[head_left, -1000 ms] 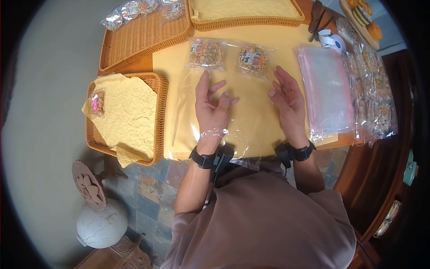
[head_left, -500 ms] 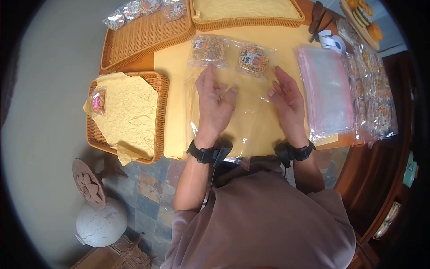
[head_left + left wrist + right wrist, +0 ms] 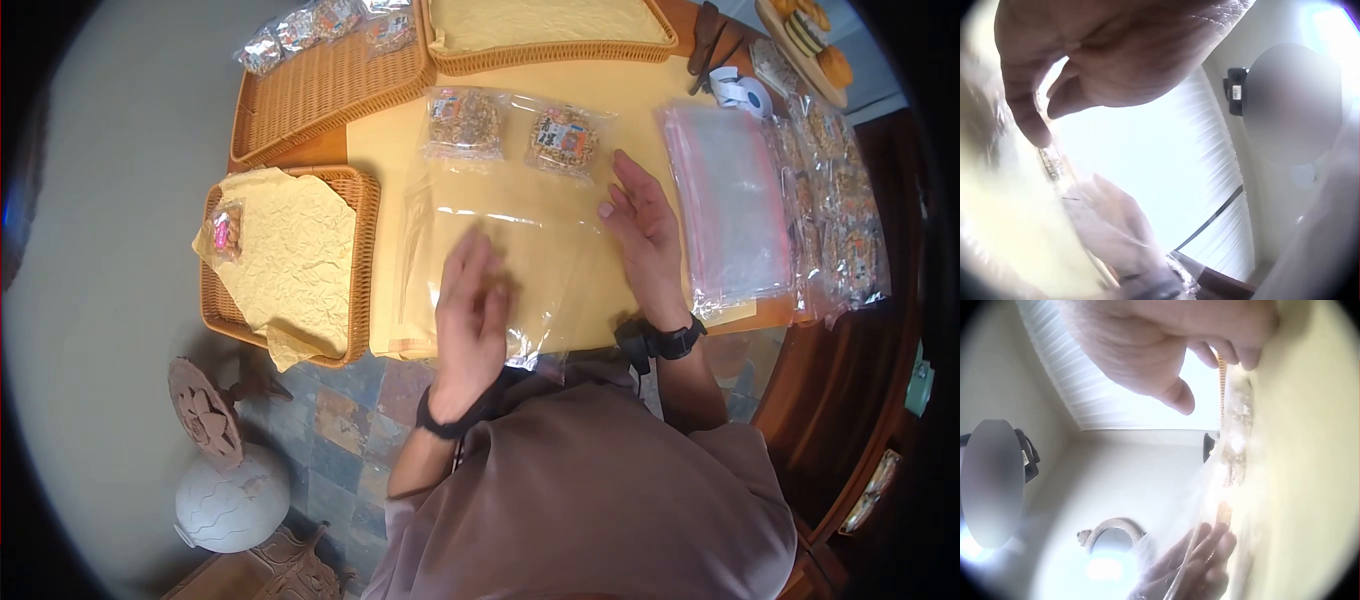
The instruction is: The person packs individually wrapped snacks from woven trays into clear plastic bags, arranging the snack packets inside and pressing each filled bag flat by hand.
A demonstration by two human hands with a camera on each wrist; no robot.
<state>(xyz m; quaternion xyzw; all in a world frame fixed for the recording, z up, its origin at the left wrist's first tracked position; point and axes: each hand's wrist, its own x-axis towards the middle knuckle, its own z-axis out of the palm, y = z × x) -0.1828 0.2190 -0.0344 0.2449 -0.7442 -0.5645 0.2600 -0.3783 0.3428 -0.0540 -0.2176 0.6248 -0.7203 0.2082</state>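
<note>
A large clear plastic bag (image 3: 540, 240) lies flat on the yellow paper in front of me. Two round, nutty snack cakes in labelled clear wrappers, one on the left (image 3: 465, 122) and one on the right (image 3: 563, 138), lie at its far end. My left hand (image 3: 470, 325), blurred, is over the near left part of the bag, fingers loosely bent and nothing between them. At the bag's right side my right hand (image 3: 648, 235) rests with fingers relaxed and thumb apart, holding nothing. In the right wrist view, a fold of clear film crosses in front of the left hand (image 3: 1194, 565).
On the right lie a stack of flat clear bags (image 3: 728, 210) and several packed snack cakes (image 3: 845, 200). A paper-lined wicker tray (image 3: 362, 260) with one small packet (image 3: 226, 232) stands left. More wicker trays (image 3: 330, 105) stand behind. A tape roll (image 3: 745, 95) lies at back right.
My left hand has drawn back toward my body, from near the left snack cake to the bag's near part. The film no longer shows across its wrist. The right hand has stayed in place.
</note>
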